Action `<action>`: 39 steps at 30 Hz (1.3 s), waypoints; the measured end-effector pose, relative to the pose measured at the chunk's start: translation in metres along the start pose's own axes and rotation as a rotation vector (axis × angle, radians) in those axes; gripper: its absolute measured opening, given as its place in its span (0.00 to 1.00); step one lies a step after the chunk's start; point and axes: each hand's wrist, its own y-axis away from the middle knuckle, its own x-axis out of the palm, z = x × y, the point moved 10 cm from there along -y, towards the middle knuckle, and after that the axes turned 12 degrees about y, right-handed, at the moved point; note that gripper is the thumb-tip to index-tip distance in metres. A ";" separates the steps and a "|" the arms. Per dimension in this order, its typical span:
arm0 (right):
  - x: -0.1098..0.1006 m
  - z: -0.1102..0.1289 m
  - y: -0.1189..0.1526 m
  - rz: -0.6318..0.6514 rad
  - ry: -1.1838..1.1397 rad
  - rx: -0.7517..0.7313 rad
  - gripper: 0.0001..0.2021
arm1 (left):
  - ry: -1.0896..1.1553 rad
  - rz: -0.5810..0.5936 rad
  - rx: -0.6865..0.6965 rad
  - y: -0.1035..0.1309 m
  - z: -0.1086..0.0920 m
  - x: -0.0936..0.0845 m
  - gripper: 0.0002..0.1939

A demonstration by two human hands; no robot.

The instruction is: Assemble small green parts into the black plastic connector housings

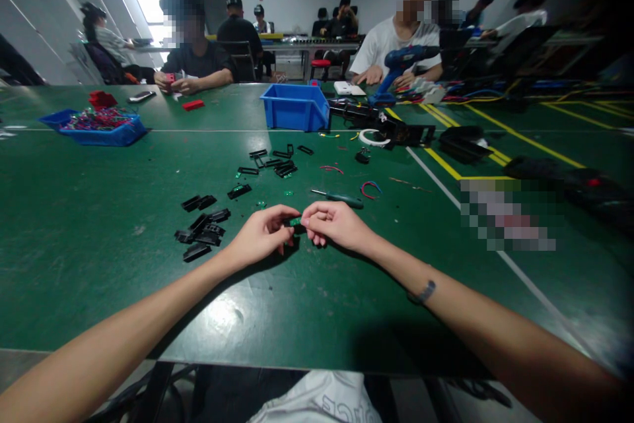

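My left hand [267,231] and my right hand [331,222] meet over the green table, both with closed fingers. Between them is a small green circuit board [296,221], which seems to sit in a black plastic part; the fingers hide most of it. The left hand grips it from one side, and the right fingertips pinch its other end. Just beyond my right hand lies a screwdriver [341,198] with a dark green handle. Black plastic housings [203,228] are piled left of my left hand, and thin black frames [282,162] lie scattered further off.
Beyond the frames stands a blue bin [294,107]; a blue tray [104,126] of coloured wires is at the far left. A blue power drill [396,70] stands across the table. Short wires [370,189] lie at right. Several people sit opposite and behind.
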 end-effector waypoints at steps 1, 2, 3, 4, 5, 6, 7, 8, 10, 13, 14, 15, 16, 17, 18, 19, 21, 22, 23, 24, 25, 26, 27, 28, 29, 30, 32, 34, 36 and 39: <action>-0.001 0.000 0.000 -0.004 0.001 0.003 0.17 | 0.017 0.001 -0.009 0.000 -0.001 0.000 0.18; -0.001 0.000 0.000 -0.009 0.002 0.007 0.17 | 0.032 0.001 -0.020 0.000 -0.002 0.001 0.17; -0.002 0.000 0.000 -0.013 0.003 0.009 0.17 | 0.046 -0.002 -0.031 0.000 -0.003 0.000 0.17; -0.002 0.000 0.001 -0.016 0.003 0.011 0.17 | 0.059 -0.005 -0.042 0.000 -0.003 0.000 0.17; -0.002 0.000 0.001 -0.018 0.003 0.010 0.17 | 0.069 -0.011 -0.051 0.000 -0.003 0.000 0.18; -0.003 0.001 0.001 -0.019 0.002 0.008 0.17 | 0.077 -0.015 -0.058 0.000 -0.002 -0.001 0.18; -0.003 0.001 0.001 -0.020 0.000 0.006 0.17 | 0.082 -0.016 -0.061 0.000 -0.002 -0.002 0.18; -0.003 0.001 0.001 -0.018 -0.002 0.003 0.17 | 0.086 -0.016 -0.061 -0.001 -0.001 -0.002 0.19; -0.003 0.001 0.001 -0.015 -0.007 -0.002 0.16 | 0.087 -0.009 -0.060 -0.001 0.000 -0.002 0.20; -0.003 0.001 0.000 -0.013 -0.011 -0.003 0.16 | 0.079 0.010 -0.059 -0.001 0.002 -0.002 0.21; -0.003 0.001 0.000 -0.013 -0.012 -0.002 0.16 | 0.077 0.016 -0.059 -0.001 0.002 -0.002 0.21; -0.003 0.000 0.000 -0.013 -0.013 -0.001 0.16 | 0.076 0.022 -0.058 -0.001 0.003 -0.002 0.22; -0.003 0.000 0.000 -0.013 -0.015 -0.002 0.17 | 0.076 0.026 -0.057 -0.002 0.003 -0.002 0.22; -0.003 0.000 0.000 -0.013 -0.015 -0.003 0.16 | 0.079 0.029 -0.056 -0.002 0.003 -0.002 0.22; -0.003 0.000 0.000 -0.014 -0.016 -0.004 0.16 | 0.086 0.032 -0.054 -0.002 0.003 -0.002 0.22; -0.004 0.000 0.000 -0.015 -0.016 -0.006 0.16 | 0.096 0.034 -0.051 -0.002 0.002 -0.002 0.22; -0.004 -0.001 0.000 -0.017 -0.018 -0.008 0.16 | 0.121 0.035 -0.046 -0.003 0.002 -0.003 0.21; -0.004 -0.001 0.000 -0.018 -0.019 -0.010 0.16 | 0.133 0.033 -0.046 -0.003 0.003 -0.003 0.21; -0.004 -0.001 0.000 -0.019 -0.021 -0.012 0.16 | 0.145 0.032 -0.048 -0.003 0.003 -0.004 0.21; -0.004 -0.002 0.000 -0.019 -0.023 -0.015 0.15 | 0.155 0.031 -0.050 -0.003 0.004 -0.004 0.21; -0.004 -0.002 0.000 -0.019 -0.025 -0.018 0.15 | 0.164 0.031 -0.053 -0.003 0.004 -0.004 0.21; -0.004 -0.002 0.000 -0.017 -0.026 -0.023 0.15 | 0.172 0.031 -0.055 -0.004 0.005 -0.004 0.21; -0.004 -0.002 0.000 -0.016 -0.027 -0.027 0.16 | 0.177 0.031 -0.055 -0.004 0.006 -0.005 0.21; -0.003 -0.002 0.000 -0.014 -0.029 -0.031 0.16 | 0.179 0.031 -0.055 -0.004 0.006 -0.005 0.21; -0.003 -0.001 -0.001 -0.012 -0.029 -0.034 0.16 | 0.177 0.032 -0.054 -0.004 0.006 -0.005 0.21; -0.003 -0.001 -0.001 -0.008 -0.029 -0.037 0.16 | 0.172 0.031 -0.054 -0.005 0.007 -0.006 0.21; -0.002 -0.001 -0.001 -0.003 -0.029 -0.043 0.16 | 0.161 0.027 -0.056 -0.005 0.007 -0.007 0.21; -0.002 0.000 -0.001 0.000 -0.026 -0.049 0.17 | 0.151 0.021 -0.061 -0.005 0.008 -0.008 0.21; -0.002 0.000 -0.001 0.001 -0.023 -0.054 0.16 | 0.145 0.014 -0.065 -0.005 0.008 -0.009 0.21; -0.002 0.000 -0.001 0.003 -0.027 -0.057 0.16 | 0.142 0.012 -0.065 -0.005 0.009 -0.009 0.21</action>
